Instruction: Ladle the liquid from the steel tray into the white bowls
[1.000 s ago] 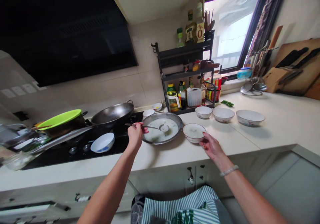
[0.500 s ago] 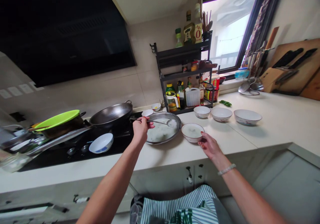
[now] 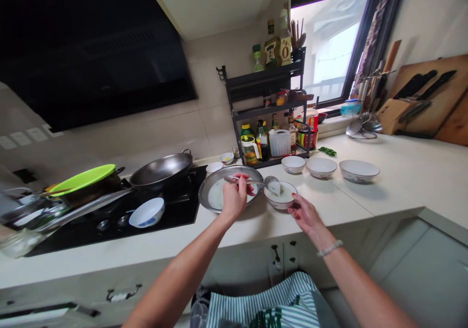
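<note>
My left hand is closed around the handle of a metal ladle. The ladle's head tips over a small white bowl with a dark rim, and whitish stuff hangs at its lip. Pale, milky food with darker bits lies in this bowl. With its fingers and thumb at the rim, my right hand grips the bowl's right side. Below my left hand is a wide metal basin of the same milky food, partly hidden by the hand.
Three white bowls stand behind to the right, the nearest at the rack being a small bowl. Left is the stove with a wok, a blue-patterned bowl and a green basin. A bottle rack stands behind.
My left hand has carried the ladle rightward from above the basin to the small bowl, where its head is now tipped. My right hand stays at the bowl's rim.
</note>
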### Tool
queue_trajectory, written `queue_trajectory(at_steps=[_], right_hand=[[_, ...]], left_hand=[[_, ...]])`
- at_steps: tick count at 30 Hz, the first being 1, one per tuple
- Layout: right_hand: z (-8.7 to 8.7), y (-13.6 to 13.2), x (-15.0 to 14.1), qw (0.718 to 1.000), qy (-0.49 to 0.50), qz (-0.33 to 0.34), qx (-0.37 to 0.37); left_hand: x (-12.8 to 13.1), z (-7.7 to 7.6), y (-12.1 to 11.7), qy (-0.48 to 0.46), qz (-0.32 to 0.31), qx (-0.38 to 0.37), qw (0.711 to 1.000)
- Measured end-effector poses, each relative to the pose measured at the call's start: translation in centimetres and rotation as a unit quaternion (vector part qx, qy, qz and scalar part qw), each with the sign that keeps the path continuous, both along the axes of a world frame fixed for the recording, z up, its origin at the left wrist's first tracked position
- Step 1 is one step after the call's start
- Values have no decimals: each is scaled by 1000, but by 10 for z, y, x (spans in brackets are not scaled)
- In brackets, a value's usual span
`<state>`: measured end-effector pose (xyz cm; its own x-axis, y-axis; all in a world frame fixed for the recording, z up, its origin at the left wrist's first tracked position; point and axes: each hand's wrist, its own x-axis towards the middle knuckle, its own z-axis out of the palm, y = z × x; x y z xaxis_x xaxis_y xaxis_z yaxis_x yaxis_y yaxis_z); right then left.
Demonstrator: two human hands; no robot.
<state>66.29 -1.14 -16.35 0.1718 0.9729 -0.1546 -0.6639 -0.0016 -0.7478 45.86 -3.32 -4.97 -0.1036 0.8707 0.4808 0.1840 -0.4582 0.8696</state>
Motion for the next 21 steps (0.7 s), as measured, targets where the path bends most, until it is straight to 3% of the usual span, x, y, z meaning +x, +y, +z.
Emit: queue_trajectory(at_steps=[5, 9, 14, 18, 21], right_hand=[[0, 0, 0, 1000, -1, 9, -7], [1, -1, 0, 1000, 4, 4, -5], [3, -2, 0, 1000, -1, 1, -6], [4, -3, -1, 1000, 3, -5, -7], [3, -2, -1, 1000, 3, -8, -8]], left_hand=[[-3, -9, -14, 104, -71, 100, 987], [-6, -10, -16, 124, -82, 129, 981], [-9, -12, -2, -36, 8, 22, 999], [-29, -10, 14, -192, 82, -59, 976], [-53, -9, 19, -236, 114, -75, 962]])
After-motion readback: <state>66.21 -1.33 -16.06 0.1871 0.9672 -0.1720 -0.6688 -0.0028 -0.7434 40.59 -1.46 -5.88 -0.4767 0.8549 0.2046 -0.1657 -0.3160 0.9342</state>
